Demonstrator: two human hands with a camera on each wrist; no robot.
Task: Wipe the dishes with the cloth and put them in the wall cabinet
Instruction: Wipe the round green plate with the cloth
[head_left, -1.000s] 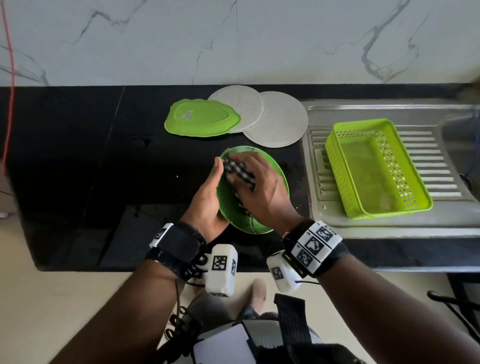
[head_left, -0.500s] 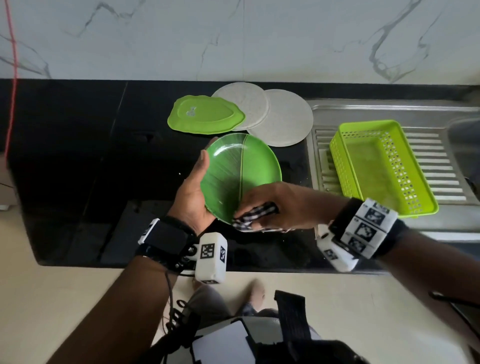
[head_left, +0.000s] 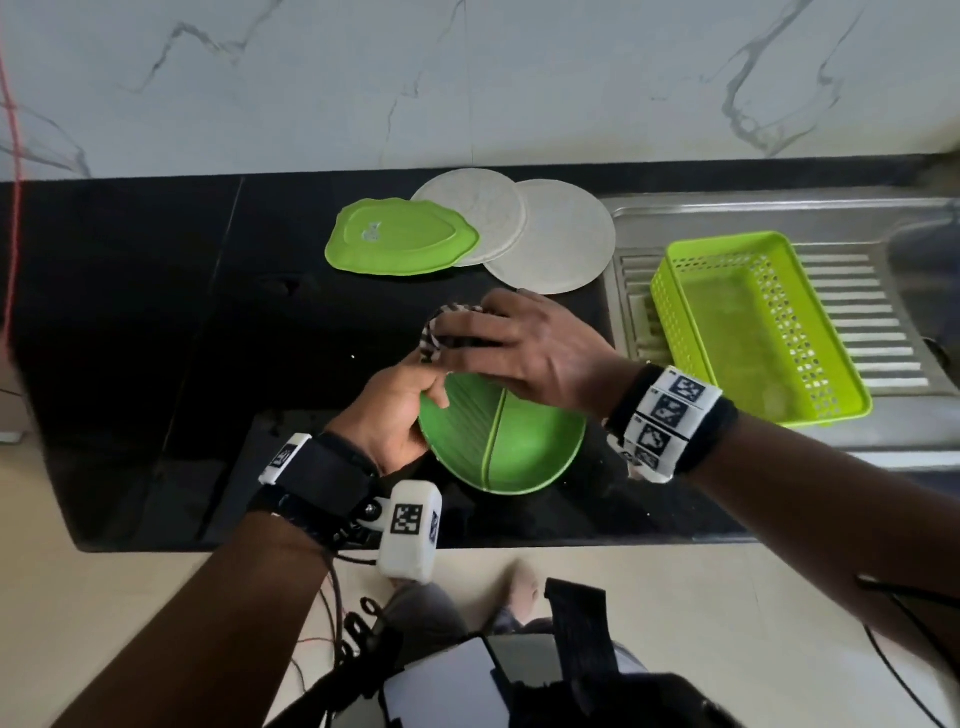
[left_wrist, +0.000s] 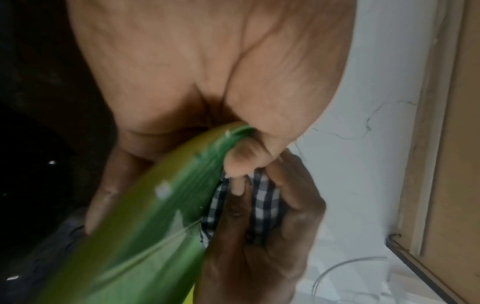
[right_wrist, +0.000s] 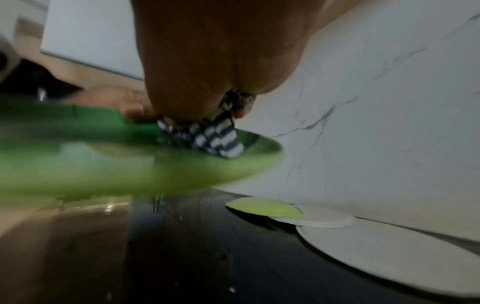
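Note:
My left hand (head_left: 400, 410) grips the left rim of a round green leaf-patterned plate (head_left: 501, 441), held tilted above the black counter, thumb on its upper face. My right hand (head_left: 514, 343) holds a bunched black-and-white checked cloth (head_left: 447, 327) against the plate's far edge. In the left wrist view the plate (left_wrist: 145, 226) is blurred, with the cloth (left_wrist: 259, 203) between the right hand's fingers. The right wrist view shows the cloth (right_wrist: 213, 135) pressed on the plate (right_wrist: 130, 164). The wall cabinet is not in view.
On the counter (head_left: 156, 338) behind lie a light green scalloped oval plate (head_left: 400, 241) and two round white plates (head_left: 478, 215) (head_left: 561, 244), overlapping. A green perforated basket (head_left: 753, 327) sits on the steel sink drainboard (head_left: 883, 312) at right. A marble wall stands behind.
The right hand with the cloth swept from the plate's near edge up to its far edge. The plate came down toward me, tilted flatter in the left hand.

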